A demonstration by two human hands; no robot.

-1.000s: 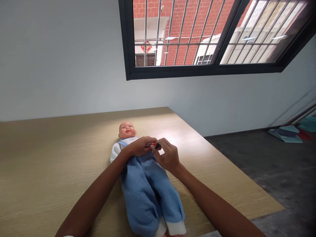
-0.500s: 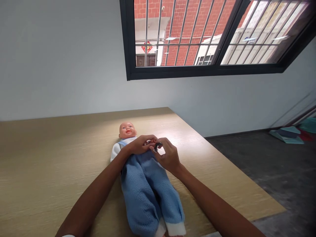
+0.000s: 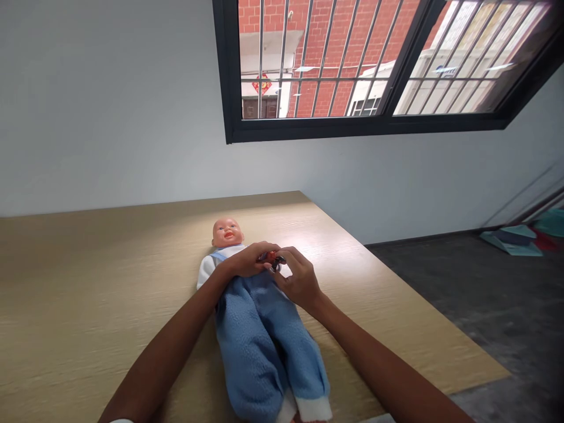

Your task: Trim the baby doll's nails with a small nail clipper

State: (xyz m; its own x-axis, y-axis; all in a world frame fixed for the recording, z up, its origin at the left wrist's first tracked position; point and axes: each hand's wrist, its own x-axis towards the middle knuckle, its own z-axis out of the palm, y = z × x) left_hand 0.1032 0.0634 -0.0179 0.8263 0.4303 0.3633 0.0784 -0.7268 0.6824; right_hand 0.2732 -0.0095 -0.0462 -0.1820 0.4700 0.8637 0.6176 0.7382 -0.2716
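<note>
Baby doll [image 3: 259, 338] lies on its back on a wood-grain tabletop [image 3: 110, 305], head pointing away from the person, in a blue fleece romper [image 3: 264, 358] over white sleeves. Left hand [image 3: 249, 260] rests across the doll's chest, fingers pressed together, tips reaching a small dark-and-red object [image 3: 277, 262]; cannot tell whether they grip it. Right hand [image 3: 299, 279] comes in from the other side, thumb and fingers pinching that object just above the romper's bib. Object too small to identify. Barred window [image 3: 365, 130] above, brick building [image 3: 264, 17] beyond it. Teal-and-red items [image 3: 513, 238] lie on the concrete floor [image 3: 440, 305] right of the table.
</note>
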